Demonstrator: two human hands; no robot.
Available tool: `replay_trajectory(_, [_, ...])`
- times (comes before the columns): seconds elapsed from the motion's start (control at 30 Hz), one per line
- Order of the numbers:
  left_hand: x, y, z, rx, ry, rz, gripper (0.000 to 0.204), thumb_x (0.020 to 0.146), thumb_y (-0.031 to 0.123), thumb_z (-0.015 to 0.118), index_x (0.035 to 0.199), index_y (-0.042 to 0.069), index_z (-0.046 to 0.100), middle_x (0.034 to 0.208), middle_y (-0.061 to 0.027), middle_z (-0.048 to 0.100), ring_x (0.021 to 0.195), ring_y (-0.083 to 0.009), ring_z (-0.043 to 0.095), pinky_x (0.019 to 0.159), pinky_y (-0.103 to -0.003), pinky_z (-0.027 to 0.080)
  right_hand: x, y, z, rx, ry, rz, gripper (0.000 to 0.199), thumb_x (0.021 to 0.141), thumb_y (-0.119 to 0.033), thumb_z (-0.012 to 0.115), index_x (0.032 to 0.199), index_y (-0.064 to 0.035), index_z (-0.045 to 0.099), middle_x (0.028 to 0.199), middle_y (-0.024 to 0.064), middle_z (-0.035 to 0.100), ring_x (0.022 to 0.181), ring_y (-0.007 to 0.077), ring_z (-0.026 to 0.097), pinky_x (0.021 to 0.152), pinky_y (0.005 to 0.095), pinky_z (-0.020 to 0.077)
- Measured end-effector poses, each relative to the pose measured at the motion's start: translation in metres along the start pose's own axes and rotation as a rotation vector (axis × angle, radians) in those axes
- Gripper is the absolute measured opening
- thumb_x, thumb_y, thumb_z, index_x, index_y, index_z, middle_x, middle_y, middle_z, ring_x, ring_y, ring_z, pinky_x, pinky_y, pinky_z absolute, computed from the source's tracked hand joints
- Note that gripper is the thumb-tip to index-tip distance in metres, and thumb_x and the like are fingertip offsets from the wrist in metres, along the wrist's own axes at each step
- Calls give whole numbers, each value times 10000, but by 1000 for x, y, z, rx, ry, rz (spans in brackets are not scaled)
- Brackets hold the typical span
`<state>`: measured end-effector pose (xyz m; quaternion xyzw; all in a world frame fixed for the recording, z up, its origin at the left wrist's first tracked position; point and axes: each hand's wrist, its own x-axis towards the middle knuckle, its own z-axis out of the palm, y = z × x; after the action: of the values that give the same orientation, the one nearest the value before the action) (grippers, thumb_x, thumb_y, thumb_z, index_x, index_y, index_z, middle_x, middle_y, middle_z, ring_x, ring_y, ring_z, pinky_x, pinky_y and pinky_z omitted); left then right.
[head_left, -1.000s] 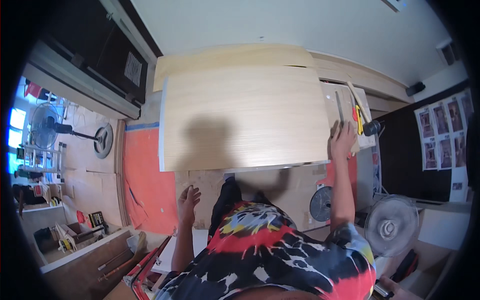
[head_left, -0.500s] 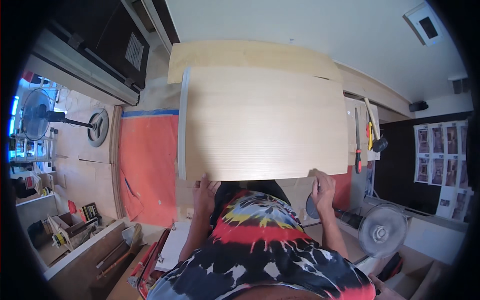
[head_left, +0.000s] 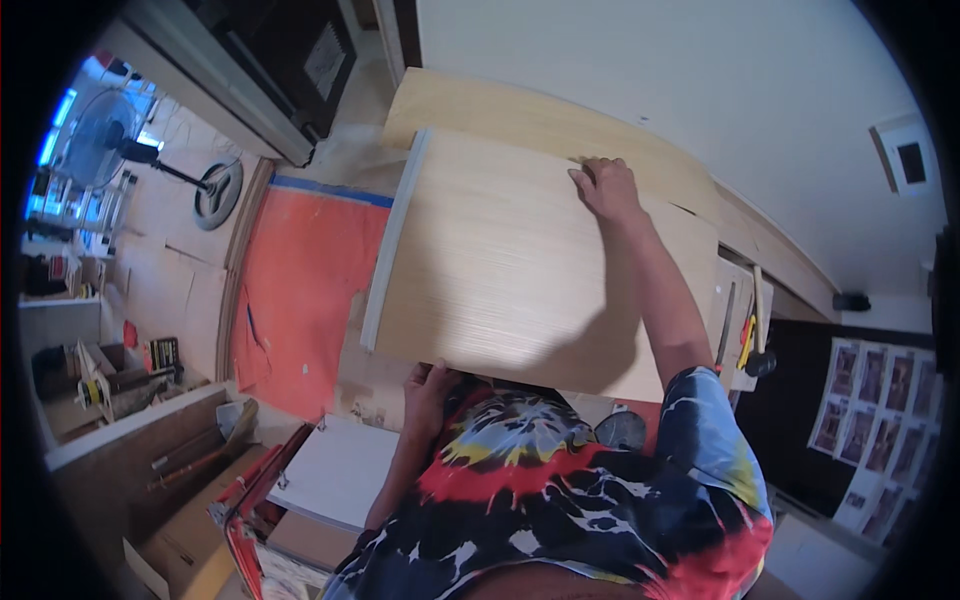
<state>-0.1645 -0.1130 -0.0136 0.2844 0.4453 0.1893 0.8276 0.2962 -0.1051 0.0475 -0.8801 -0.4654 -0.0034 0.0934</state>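
The large pale wood-grain rectangular panel lies flat, apparently still being positioned: left hand grips its near edge, right hand presses flat at its far edge, fingers spread.

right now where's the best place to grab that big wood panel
Grip the wood panel by opposite long edges: the near edge from below, where the left hand holds it, and the far edge from above, where the right hand rests. It is wide, flat and thin, so a spread hold probably steadies it.
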Motion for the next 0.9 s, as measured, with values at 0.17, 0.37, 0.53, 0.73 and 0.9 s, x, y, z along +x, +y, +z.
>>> replay_trajectory(0.17, [7, -60, 12, 42, 16, 21, 364, 985, 265, 616, 1208, -15, 551, 1096, -148, 662, 955, -253, 673, 894, -372, 542, 24, 20, 1, 260, -263, 53, 620, 862, -627, 624, 818, -15, 715, 734, 156, 696, 760, 337, 687, 770, 417, 534])
replay_trajectory(0.37, [-2, -50, 68, -85, 65, 43, 396, 993, 280, 597, 1286, 24, 524, 1167, -135, 646, 1004, -268, 660, 872, -403, 550, 34, 22, 6, 205, -334, 54, 673, 841, -678, 596, 981, -27, 693, 832, 161, 707, 873, 321, 684, 852, 408, 521])
replay_trajectory(0.53, [0, -56, 68, 162, 165, 91, 393, 1013, 290, 586, 1273, 5, 509, 1156, -120, 633, 986, -233, 671, 789, -383, 592, 31, 5, -45, 218, -464, 60, 702, 865, -626, 587, 1315, -90, 636, 1098, 190, 715, 1124, 333, 645, 982, 411, 482])
replay_trajectory(0.73, [-7, -55, 70, 123, 88, 171, 424, 1015, 309, 581, 1247, -39, 507, 1169, -157, 611, 980, -249, 666, 768, -372, 603, 43, 29, -42, 390, -449, 101, 744, 842, -674, 590, 1221, -40, 678, 1076, 168, 719, 1074, 349, 649, 954, 434, 485])
replay_trajectory(0.9, [-48, 12, 109, -20, 163, 94, 524, 1015, 365, 574, 1302, -60, 468, 1203, -179, 587, 1026, -279, 648, 821, -401, 594, 27, 1, -85, 343, -285, 32, 703, 829, -676, 608, 925, 7, 741, 825, 202, 708, 846, 333, 682, 803, 433, 530])
